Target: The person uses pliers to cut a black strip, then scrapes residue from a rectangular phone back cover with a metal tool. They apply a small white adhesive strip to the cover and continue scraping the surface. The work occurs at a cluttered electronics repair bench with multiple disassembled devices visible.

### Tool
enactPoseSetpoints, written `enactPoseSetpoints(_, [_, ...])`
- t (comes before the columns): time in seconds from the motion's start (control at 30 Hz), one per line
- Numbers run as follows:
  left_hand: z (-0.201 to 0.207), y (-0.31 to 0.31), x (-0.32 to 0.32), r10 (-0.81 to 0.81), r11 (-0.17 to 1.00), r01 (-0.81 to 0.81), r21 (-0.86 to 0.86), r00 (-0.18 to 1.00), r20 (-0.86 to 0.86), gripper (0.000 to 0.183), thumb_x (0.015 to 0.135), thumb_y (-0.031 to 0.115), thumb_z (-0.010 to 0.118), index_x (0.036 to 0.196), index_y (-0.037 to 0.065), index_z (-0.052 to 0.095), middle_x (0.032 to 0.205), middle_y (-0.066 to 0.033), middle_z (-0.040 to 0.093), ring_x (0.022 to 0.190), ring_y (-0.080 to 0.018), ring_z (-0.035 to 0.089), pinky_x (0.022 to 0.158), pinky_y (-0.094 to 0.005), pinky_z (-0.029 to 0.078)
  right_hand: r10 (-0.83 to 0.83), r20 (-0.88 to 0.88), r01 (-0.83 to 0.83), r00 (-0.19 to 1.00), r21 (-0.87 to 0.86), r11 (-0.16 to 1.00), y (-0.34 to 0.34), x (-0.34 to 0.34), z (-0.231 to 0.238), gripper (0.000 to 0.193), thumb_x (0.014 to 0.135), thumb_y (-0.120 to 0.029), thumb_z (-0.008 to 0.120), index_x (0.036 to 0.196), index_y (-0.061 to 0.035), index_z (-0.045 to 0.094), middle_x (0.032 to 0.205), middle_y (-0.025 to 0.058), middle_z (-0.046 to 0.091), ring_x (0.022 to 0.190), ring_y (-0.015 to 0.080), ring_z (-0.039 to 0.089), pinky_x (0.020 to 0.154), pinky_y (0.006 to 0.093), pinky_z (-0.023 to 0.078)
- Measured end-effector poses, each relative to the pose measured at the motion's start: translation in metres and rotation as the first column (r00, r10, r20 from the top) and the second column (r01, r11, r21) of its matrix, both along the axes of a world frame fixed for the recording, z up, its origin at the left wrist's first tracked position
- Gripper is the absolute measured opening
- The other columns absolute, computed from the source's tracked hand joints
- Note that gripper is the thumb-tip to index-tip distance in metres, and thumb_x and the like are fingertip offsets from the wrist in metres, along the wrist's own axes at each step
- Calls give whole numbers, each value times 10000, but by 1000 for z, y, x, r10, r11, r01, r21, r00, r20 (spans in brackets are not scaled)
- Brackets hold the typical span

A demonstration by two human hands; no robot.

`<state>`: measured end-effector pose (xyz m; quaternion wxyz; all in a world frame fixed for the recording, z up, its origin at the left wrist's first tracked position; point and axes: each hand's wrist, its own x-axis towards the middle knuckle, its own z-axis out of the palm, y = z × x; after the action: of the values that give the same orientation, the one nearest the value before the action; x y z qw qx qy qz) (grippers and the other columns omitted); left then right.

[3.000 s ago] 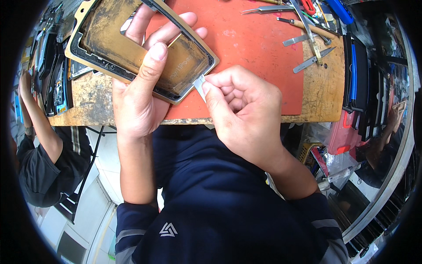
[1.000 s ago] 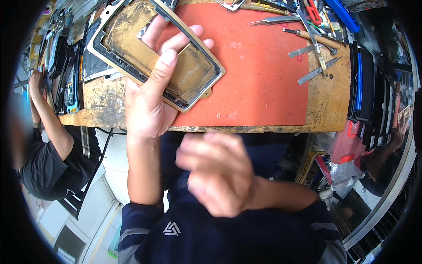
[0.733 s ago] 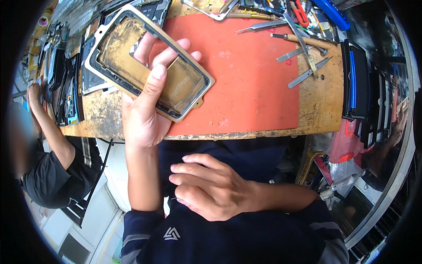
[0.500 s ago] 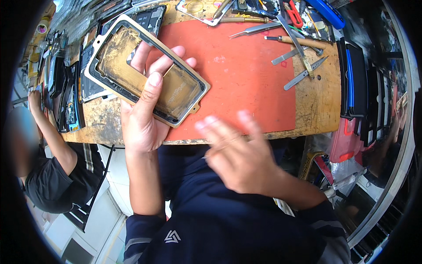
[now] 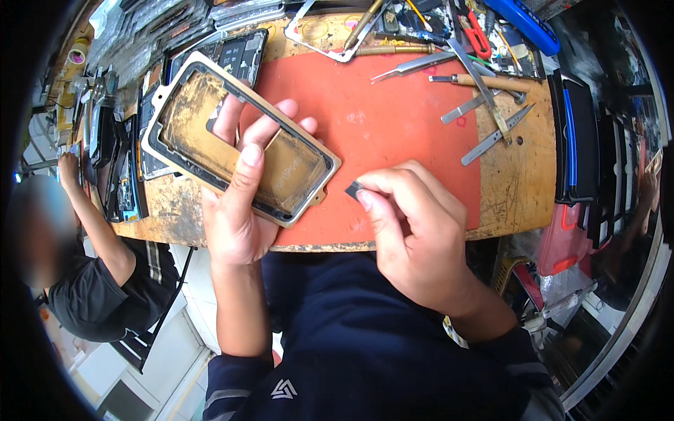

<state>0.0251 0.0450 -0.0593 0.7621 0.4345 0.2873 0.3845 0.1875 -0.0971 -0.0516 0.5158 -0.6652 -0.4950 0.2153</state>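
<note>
My left hand [image 5: 242, 214] grips a brass-coloured phone mould [image 5: 291, 175] tilted above the mat, thumb over its face and fingers behind, showing through a cut-out. Its recess is scuffed and stained, with a black phone frame [image 5: 175, 160] lining the edge. Beside it on the right, my right hand [image 5: 425, 228] pinches a small dark flat piece [image 5: 353, 189] between thumb and forefinger. That piece is apart from the mould; most of it is hidden by the fingertips. Under both hands lies a red mat [image 5: 400, 133].
Tweezers [image 5: 414, 64], a wooden-handled chisel [image 5: 477, 81] and a scalpel-like blade [image 5: 497, 135] lie at the mat's right. Opened phones [image 5: 235, 59] crowd the left side. Black cases [image 5: 576, 133] stand off the right edge. Another person [image 5: 98, 281] sits at the left.
My right hand has gone from blurred, spread fingers to a steady pinch on the small dark piece. My left hand still holds the mould; the whole view has shifted slightly.
</note>
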Motion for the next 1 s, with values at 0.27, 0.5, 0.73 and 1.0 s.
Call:
enactPoseSetpoints(0.27, [-2,0,-1,20,1000,-20,-6,1000,11,770,1155,210,652,1791,96,232,1600,-331,584,1445,-512,624,1173,-647,560,-11,-440,-71,898,-170,983,27,-1,5,117,1019,135,725,1118,71,732,882,82,758,745,40,710,605,214,560])
enactPoseSetpoints(0.5, [-6,0,-6,5,1000,-6,9,1000,26,753,1172,188,602,1796,78,196,1604,-336,575,1444,-526,620,1163,-664,567,38,-139,-49,990,-72,996,25,-2,2,145,986,126,759,1119,72,744,915,100,769,749,63,749,592,226,576])
enactPoseSetpoints(0.73, [0,-1,1,4,1000,-4,16,1000,6,746,1168,184,603,1772,80,178,1610,-329,557,1431,-477,639,1163,-653,561,66,-66,-68,996,-28,997,20,-3,-1,156,976,128,771,1117,65,753,938,92,750,791,76,758,621,234,592])
enactPoseSetpoints(1.0, [56,36,34,-267,781,509,361,795,-545,597,1017,162,850,1509,-46,584,1118,-129,776,1114,-219,760,968,-347,611,-268,-354,313,896,74,947,-15,47,17,207,1082,55,682,1286,44,651,1119,57,690,975,88,667,865,245,553])
